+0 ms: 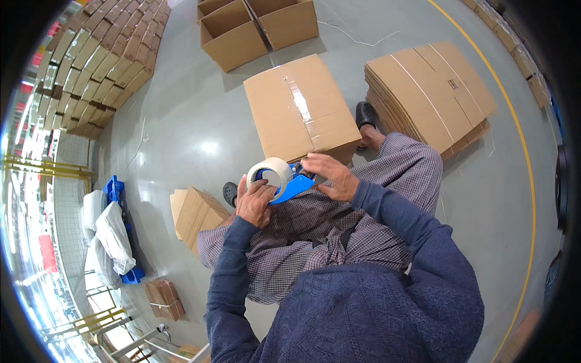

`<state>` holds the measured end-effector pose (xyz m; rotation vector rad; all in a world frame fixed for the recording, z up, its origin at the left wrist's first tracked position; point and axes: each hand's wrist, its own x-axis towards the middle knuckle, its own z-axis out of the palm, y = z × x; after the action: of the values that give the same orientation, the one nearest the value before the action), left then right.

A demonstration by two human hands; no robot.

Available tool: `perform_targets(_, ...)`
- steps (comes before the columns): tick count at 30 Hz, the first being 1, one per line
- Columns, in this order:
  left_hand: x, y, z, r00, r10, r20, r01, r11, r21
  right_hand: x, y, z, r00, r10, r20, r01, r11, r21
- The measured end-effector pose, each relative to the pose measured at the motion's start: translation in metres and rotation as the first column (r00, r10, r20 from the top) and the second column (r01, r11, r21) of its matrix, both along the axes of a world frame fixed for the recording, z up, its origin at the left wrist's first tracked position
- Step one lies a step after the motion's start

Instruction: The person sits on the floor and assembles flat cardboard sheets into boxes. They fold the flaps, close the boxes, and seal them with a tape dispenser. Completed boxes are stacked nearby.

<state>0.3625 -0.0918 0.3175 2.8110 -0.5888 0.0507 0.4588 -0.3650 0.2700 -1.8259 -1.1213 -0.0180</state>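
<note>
A blue tape dispenser (295,188) with a wide roll of pale tape (276,165) on it is held between my hands, above my lap. My left hand (255,201) grips the roll's side, with fingers reaching round its rim and into its core. At the dispenser's front end, my right hand (331,176) has its fingers curled at the cutter; part of them hides what they touch. Just beyond the dispenser stands a closed cardboard box (275,109), with a shiny strip of clear tape (301,103) along its top seam.
Open cardboard boxes (233,51) stand at the far side. Flattened cartons (436,91) lie strapped in a stack on the right. More folded cardboard (203,215) leans near my left foot. White sacks (115,236) sit left, and stacked cartons (103,66) rise far left.
</note>
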Motion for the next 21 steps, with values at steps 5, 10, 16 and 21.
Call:
perform_targets(5,0.004,-0.002,0.016,0.948,-0.130,-0.292,0.042,0.956,-0.289,-0.029,-0.012,0.007,0.936,-0.097,-0.338,0.130,0.989,0.075)
perform_targets(10,0.012,-0.006,0.021,0.805,-0.227,-0.549,-0.026,0.909,-0.415,-0.029,-0.036,-0.010,0.229,0.211,-0.950,0.097,0.966,0.238)
perform_targets(16,0.037,-0.011,0.010,0.827,-0.102,-0.553,-0.038,0.971,-0.235,0.001,-0.034,-0.030,0.284,-0.054,-0.957,0.128,0.992,-0.018)
perform_targets(21,0.052,0.055,0.002,0.869,0.084,-0.488,-0.110,0.994,-0.025,0.067,-0.095,-0.047,0.262,-0.213,-0.941,0.333,0.935,-0.119)
